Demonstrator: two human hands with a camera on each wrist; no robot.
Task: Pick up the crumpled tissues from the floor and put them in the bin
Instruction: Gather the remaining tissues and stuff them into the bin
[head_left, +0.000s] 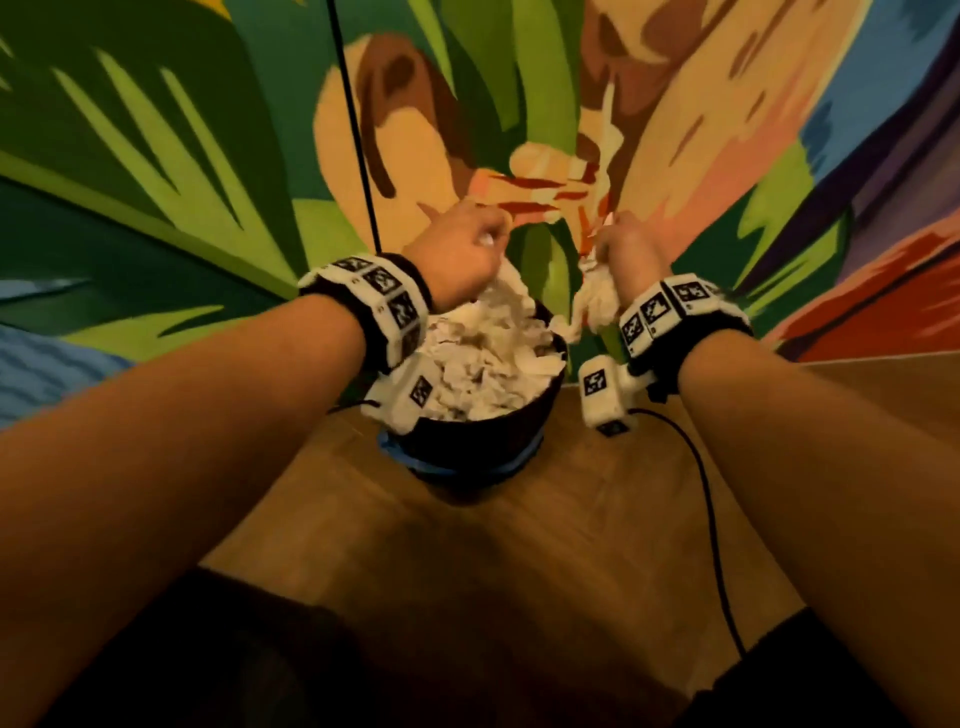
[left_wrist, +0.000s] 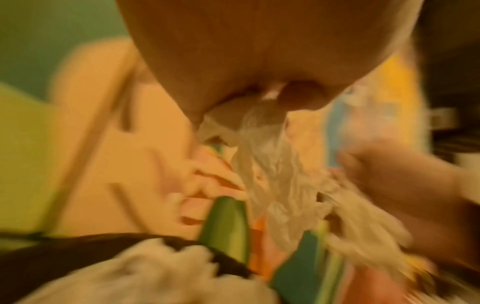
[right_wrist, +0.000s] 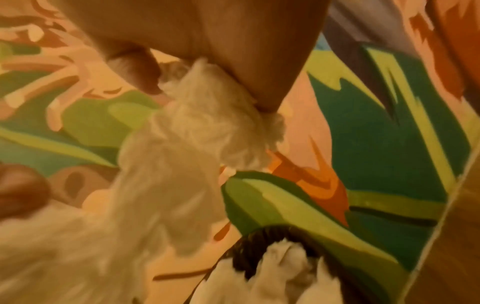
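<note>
White crumpled tissues (head_left: 597, 299) hang from both fists above the round dark bin (head_left: 483, 441), already heaped with tissue. The left hand (head_left: 462, 257) grips its wad over the bin's far rim; the right hand (head_left: 626, 254) grips its wad just outside the right rim, needing a leftward shift.

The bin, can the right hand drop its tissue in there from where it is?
Probably yes. The right hand grips its tissue just past the bin rim, nothing between. The bin is heaped full, so it may slide off.
</note>
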